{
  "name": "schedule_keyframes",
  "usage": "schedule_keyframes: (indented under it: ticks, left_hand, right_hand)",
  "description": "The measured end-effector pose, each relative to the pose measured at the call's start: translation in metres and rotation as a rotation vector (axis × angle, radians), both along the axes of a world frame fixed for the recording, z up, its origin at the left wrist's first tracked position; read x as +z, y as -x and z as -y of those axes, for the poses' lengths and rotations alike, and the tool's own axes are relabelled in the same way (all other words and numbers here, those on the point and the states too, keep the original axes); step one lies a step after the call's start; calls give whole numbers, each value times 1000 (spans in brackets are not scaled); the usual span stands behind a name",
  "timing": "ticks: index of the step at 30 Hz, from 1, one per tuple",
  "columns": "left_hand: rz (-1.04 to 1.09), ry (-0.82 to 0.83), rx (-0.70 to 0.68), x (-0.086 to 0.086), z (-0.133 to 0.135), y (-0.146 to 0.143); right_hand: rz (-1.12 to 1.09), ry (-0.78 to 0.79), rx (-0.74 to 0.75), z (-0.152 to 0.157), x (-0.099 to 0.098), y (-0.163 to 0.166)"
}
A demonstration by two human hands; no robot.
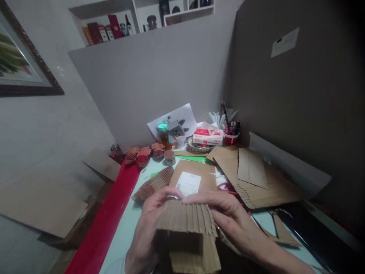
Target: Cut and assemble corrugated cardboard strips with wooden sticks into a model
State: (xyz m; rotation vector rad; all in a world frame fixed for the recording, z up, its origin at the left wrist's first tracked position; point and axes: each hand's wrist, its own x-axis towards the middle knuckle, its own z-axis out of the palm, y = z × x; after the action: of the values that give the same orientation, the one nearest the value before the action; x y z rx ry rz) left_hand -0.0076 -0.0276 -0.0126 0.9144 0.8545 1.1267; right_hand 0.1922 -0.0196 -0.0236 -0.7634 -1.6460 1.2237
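Note:
Close in front of me, both hands grip a small cardboard house-like piece (188, 220) with a ribbed, corrugated top and a dark rectangular opening below it. My left hand (151, 224) wraps its left side, fingers bent over the far edge. From the right, my right hand (230, 217) holds it, index finger stretched along the top edge towards the left fingertips. Beyond the hands lies a flat cardboard box (207, 173) with a white label. A ribbed brown boat-shaped cardboard piece (155, 184) rests left of that box.
Several small reddish boat-shaped pieces (143, 156) line the back left, near a jar with a teal lid (163, 135). Behind stand a tissue pack (207, 135) and a red-and-white pen cup (230, 137). Cardboard sheets (273, 186) pile at right; a red cloth strip (105, 217) edges the table's left.

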Motion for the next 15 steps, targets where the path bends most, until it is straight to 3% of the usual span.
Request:
schedule_keyframes:
  ticks: [6, 15]
  left_hand:
    - [-113, -49, 23, 9, -3, 3]
    - [-87, -76, 3, 7, 4, 2]
  right_hand:
    - [9, -28, 87, -2, 1, -5]
    - [-5, -51, 69, -5, -1, -8]
